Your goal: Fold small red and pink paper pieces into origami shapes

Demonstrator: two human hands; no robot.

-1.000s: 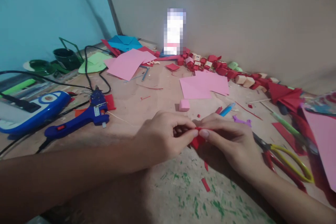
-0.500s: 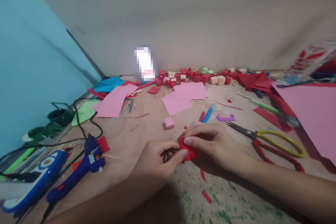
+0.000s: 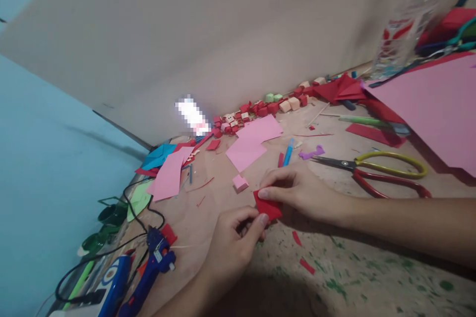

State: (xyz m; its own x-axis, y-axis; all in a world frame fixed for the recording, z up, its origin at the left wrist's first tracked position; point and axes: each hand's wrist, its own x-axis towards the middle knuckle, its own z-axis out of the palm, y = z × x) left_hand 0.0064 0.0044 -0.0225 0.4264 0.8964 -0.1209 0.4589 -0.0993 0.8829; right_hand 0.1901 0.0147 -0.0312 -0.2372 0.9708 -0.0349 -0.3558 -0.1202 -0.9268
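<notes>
Between my hands is a small piece of red paper, held just above the table. My left hand pinches its lower edge with thumb and fingers. At its upper edge my right hand grips it, the thumb lying on top. Just beyond my fingers sits a little pink paper cube. A blue pen lies past my right hand. To the right are scissors with one yellow and one red handle, near a torn purple paper strip.
A blue glue gun and its black cable lie at the left. Pink paper sheets are spread beyond my hands. Red and cream paper cubes line the board behind. A clear bottle stands at back right, by a large pink sheet.
The view has tilted, so the table slopes up to the right. The red paper shows flatter and larger between my fingers, and my left hand sits slightly lower on it.
</notes>
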